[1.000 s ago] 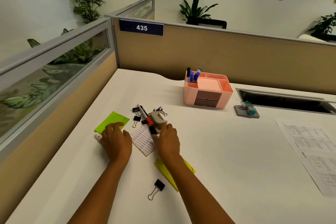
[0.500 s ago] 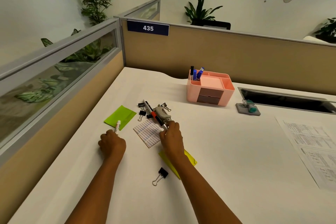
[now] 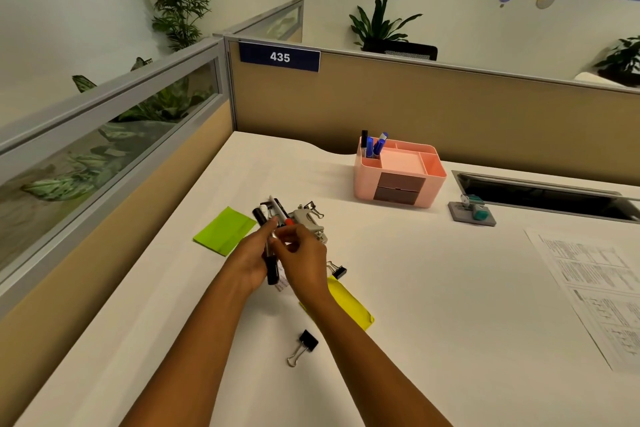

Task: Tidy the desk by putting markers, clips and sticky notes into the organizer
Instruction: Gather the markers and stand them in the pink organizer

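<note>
Over the white bench [image 3: 433, 288], the left hand [image 3: 247, 262] and right hand [image 3: 301, 258] meet, gripping a bundle of black and white markers [image 3: 271, 253]. A green sticky-note pad [image 3: 225, 230] lies just left, a black binder clip [image 3: 304, 345] nearer. The pink plastic organizer [image 3: 398, 172], holding blue markers [image 3: 373, 146], stands well apart behind.

desk [image 3: 433, 288] | organizer [image 3: 398, 180] | green sticky notes [image 3: 223, 230] | binder clip [image 3: 304, 345] | papers [image 3: 595, 281]

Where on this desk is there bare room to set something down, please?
Bare desk lies between the pink organizer, the printed sheets and the yellow sticky pad. It is crowded around both hands, among stapler, clips and green pad.
</note>
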`<state>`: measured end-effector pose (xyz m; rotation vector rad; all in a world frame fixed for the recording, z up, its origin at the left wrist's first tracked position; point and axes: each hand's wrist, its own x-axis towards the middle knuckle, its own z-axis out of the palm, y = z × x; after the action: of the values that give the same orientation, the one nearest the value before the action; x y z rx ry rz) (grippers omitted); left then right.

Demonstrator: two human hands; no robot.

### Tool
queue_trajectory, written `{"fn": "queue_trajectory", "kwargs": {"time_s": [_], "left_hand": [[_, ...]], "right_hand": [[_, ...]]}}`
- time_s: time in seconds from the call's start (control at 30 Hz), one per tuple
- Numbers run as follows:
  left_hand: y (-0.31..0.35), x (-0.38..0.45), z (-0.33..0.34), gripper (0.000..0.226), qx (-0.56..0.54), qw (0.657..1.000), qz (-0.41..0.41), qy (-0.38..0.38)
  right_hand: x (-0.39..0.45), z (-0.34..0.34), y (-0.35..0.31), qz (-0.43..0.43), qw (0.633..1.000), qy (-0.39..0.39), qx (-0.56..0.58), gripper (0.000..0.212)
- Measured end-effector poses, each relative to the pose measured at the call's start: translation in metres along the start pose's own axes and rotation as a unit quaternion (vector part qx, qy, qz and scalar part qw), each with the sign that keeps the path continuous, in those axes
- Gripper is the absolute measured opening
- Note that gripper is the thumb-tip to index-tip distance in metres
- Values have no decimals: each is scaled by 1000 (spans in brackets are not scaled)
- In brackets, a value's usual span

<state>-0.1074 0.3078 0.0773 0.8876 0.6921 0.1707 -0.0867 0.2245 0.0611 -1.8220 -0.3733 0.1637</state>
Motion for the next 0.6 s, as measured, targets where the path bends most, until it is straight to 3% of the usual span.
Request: {"fn": "queue_trajectory", "kwargs": {"time_s": [0.13,0.3,0.6], "left_hand": [[1,9,-1,16,-27,999,-11,25],[4,21,-7,22,-34,997,4,67],[13,39,-13,20,-78,995,7,68]], "right_hand": [[7,0,-2,-47,997,-32,-57,17],[35,-12,-3,-102,977,-9,-187,22],[80,-5,20,-181,858,-136,-461,38]]}}
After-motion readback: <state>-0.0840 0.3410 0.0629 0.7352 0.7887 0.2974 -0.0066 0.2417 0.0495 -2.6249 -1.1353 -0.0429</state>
